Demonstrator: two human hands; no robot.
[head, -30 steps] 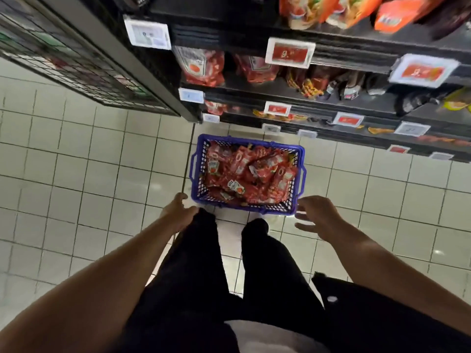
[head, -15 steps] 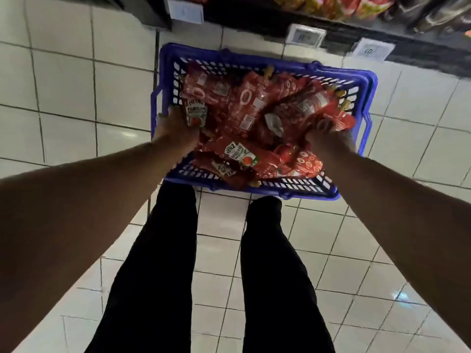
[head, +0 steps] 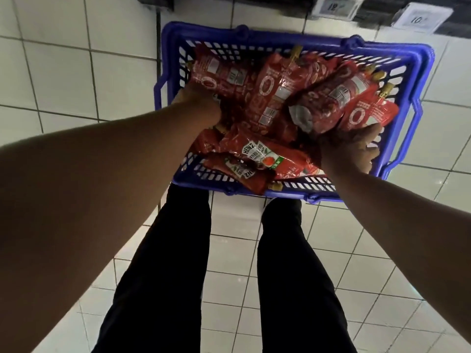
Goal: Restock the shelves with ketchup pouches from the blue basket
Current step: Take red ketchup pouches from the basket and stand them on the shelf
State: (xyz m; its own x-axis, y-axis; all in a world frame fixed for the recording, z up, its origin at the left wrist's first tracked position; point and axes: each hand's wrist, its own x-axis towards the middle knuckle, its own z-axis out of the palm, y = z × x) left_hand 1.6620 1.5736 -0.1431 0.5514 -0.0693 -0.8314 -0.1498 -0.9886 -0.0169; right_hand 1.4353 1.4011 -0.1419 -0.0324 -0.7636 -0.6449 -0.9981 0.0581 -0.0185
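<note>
A blue plastic basket (head: pixel 423 72) stands on the tiled floor in front of my feet, filled with several red ketchup pouches. My left hand (head: pixel 201 103) is inside its left half and grips a red pouch (head: pixel 219 75) from below. My right hand (head: pixel 354 149) is at the basket's right side and holds up a bunch of pouches (head: pixel 339 105), their spouts pointing away from me. More pouches (head: pixel 257 159) lie loose at the near end of the basket.
The bottom shelf edge with white price tags (head: pixel 336 6) runs along the top right. A dark shelf post (head: pixel 158 1) meets the floor at top left. My legs in black trousers (head: pixel 178 250) stand just behind the basket on white tiles.
I bent down and both hands went from above the floor into the basket. The left hand has taken hold of a pouch and the right hand has lifted a bunch of pouches.
</note>
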